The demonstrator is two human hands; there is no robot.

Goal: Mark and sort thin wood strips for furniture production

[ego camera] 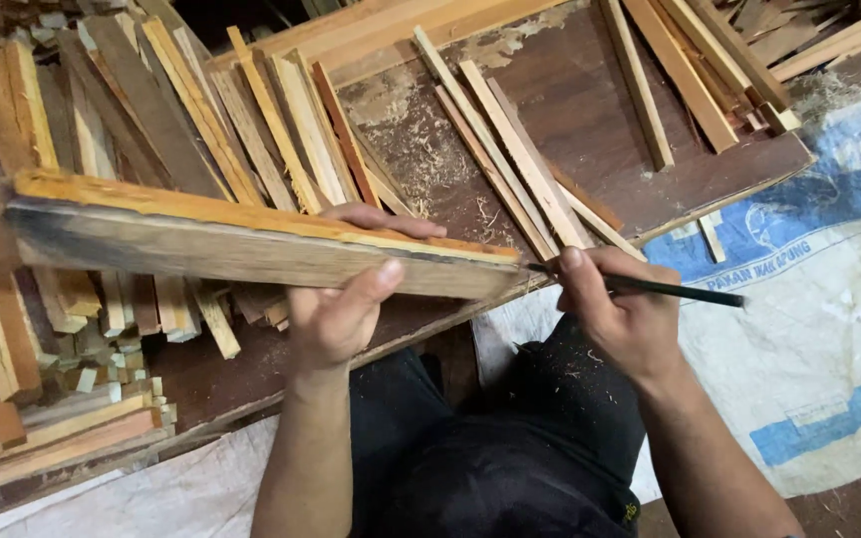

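Dark brown sawdust-strewn wooden surface (590,130) carrying pale slats; left hand (336,309) grips long weathered plank (251,249), right hand (620,314) grips black pencil (670,291) at the plank's end.

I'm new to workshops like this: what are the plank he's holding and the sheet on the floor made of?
The plank looks like rough, unfinished wood: visible grain, orange edge, dark stained patches. The sheet seems to be a woven plastic sack, white with blue print, creased and dusty. The left hand grips the plank.
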